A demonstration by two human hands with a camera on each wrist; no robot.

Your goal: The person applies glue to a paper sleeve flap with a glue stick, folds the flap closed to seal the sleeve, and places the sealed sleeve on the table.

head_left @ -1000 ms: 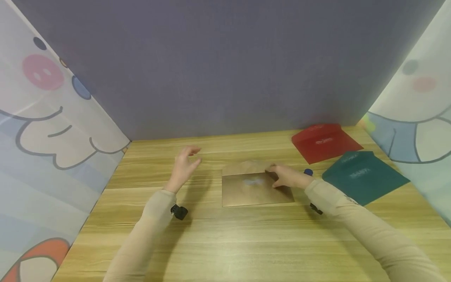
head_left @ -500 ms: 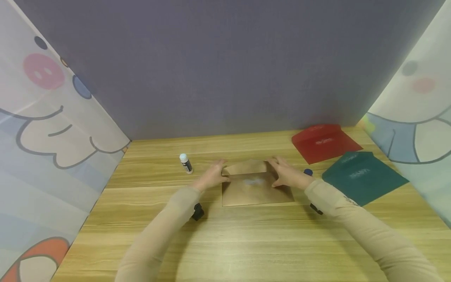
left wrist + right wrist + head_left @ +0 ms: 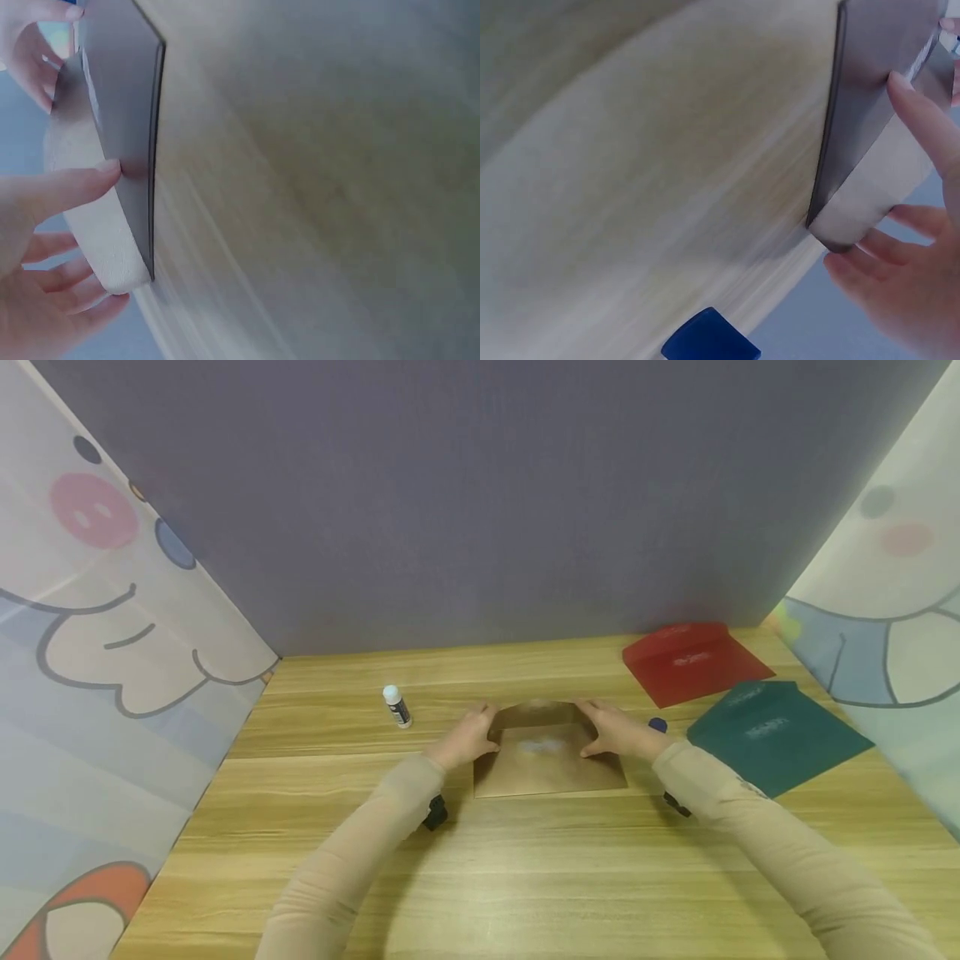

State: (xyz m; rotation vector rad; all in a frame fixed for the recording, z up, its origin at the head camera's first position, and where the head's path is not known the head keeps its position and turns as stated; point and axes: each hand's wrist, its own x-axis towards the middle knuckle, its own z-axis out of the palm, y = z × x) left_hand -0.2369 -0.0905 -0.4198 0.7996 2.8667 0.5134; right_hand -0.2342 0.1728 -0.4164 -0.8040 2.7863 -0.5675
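A bronze-brown envelope (image 3: 551,770) lies on the table, its flap (image 3: 536,714) bent upward along the far side. My left hand (image 3: 467,739) is at the envelope's left end, thumb on its body and fingers behind the flap, as the left wrist view shows. At the other end my right hand (image 3: 613,731) has the same hold. In the right wrist view its thumb (image 3: 915,101) touches the envelope's front (image 3: 870,67) and its fingertips meet the flap's outer face. A pale blurry print marks the middle of the envelope.
A white glue stick (image 3: 397,707) stands beyond my left hand. A blue cap (image 3: 657,725) shows behind my right wrist; what it belongs to is mostly hidden. Red envelope (image 3: 693,664) and teal envelope (image 3: 776,735) lie at the right. A grey panel (image 3: 487,510) rises behind the table.
My left hand has left the glue stick's place, uncovering it, and moved right onto the envelope's left end. The flap now stands more upright. My right hand has barely shifted.
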